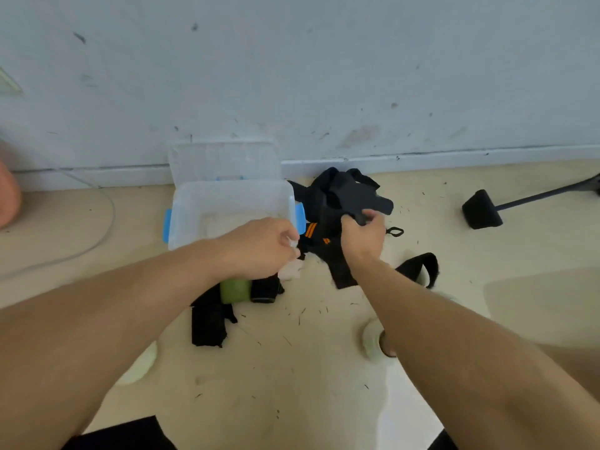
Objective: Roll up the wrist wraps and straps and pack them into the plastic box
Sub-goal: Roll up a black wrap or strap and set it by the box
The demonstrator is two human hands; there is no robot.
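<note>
Clear plastic box w/ blue latches (194, 206) sits lid-off beside black strap pile (344, 193), handy for packing. Right hand (362, 237) pinches one black strap to lift it free; left hand (259, 246) fingers curled, contents unclear

Clear smooth plastic box (232, 203), matt black cloth straps (344, 196)

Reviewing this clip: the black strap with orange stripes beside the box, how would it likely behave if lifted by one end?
The black strap with orange stripes lies crumpled and folded in the pile, so it would probably hang limp rather than hold shape. It looks like thin fabric, so likely light. It overlaps other straps under the right hand, so it might drag neighbours along.
</note>
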